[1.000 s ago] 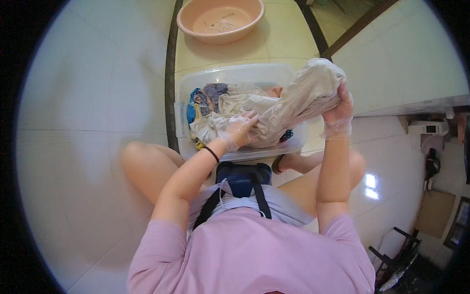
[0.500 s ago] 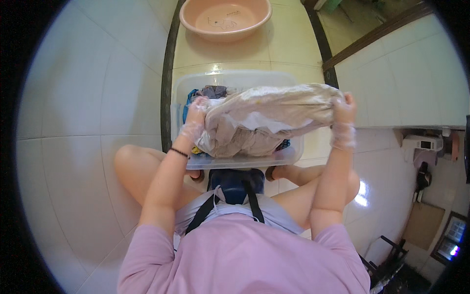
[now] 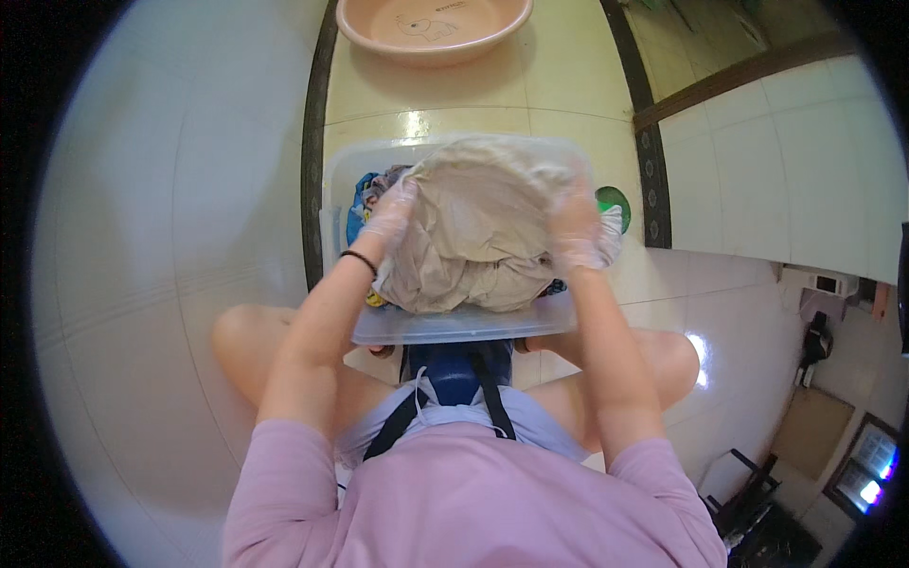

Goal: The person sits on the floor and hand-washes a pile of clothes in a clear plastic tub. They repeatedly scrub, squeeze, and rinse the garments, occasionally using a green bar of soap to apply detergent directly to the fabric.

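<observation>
A pale tiled floor (image 3: 559, 80) is spreading beneath everything, with a dark border strip (image 3: 315, 180) running along its left side. A person in a pink top (image 3: 464, 511) is sitting low with knees wide apart, and a dark blue seat (image 3: 445, 369) is showing between the thighs. A clear plastic tub (image 3: 454, 330) is standing on the floor just in front of the person. Beyond it, apart from the tub, a peach basin (image 3: 473, 47) is sitting near the top edge of the view, its inside showing a line drawing of an animal.

A large beige cloth (image 3: 478, 222) is filling most of the tub's opening, its upper part bulging up between the two hands and its lower part lying in folds toward the near wall. The left hand (image 3: 391, 210), in a thin see-through glove, is pinching the cloth's left edge. The right hand (image 3: 573, 222), gloved the same way, is touching the cloth's right side; it is blurring, so whether its fingers are closing on the fabric cannot be told. A blue garment (image 3: 356, 210) is peeking out at the tub's left end. Just beside the right hand, a round green object (image 3: 615, 204) is showing. A dark beaded bracelet (image 3: 360, 260) is circling the left wrist.
</observation>
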The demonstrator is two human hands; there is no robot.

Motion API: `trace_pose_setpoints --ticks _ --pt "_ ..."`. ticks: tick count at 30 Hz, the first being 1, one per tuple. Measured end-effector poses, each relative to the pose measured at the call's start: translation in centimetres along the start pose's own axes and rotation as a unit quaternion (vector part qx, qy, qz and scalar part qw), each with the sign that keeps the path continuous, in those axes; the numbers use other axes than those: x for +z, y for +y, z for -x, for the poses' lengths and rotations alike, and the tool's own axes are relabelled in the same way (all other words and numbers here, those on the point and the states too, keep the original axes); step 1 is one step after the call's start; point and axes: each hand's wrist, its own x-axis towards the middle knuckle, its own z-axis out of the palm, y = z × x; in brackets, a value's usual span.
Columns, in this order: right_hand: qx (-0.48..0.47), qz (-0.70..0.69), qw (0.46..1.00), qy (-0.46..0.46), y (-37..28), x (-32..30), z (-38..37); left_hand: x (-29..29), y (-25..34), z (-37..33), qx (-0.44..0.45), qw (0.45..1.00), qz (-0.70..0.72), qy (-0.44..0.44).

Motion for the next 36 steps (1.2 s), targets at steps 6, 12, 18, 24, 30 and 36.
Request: trace_pose_setpoints --ticks 6,12,18,24,30,36 --pt "-0.198 0.128 0.972 0.016 3.0 11.9 -1.0 7.7 2.8 -2.0 0.122 0.888 -0.438 0.068" --pt "-0.063 0.164 0.983 -0.055 3.3 17.5 -4.4 9.3 -0.2 -5.8 0.192 0.841 -0.506 0.013" --pt "-0.088 0.193 0.942 -0.261 4.4 20.5 -8.2 9.9 -0.1 -8.9 0.125 0.827 -0.543 -0.073" --pt "-0.072 0.198 0.962 -0.173 5.9 21.0 -8.2 8.7 1.8 -8.1 0.128 0.858 -0.485 -0.114" --pt "0.045 0.008 0.963 -0.264 1.2 9.8 -7.2 3.2 0.4 -3.3 0.002 0.947 -0.320 -0.005" --pt "0.147 -0.478 0.833 -0.236 5.7 5.0 -4.7 0.8 -0.1 -1.0 -0.048 0.953 0.300 0.005"
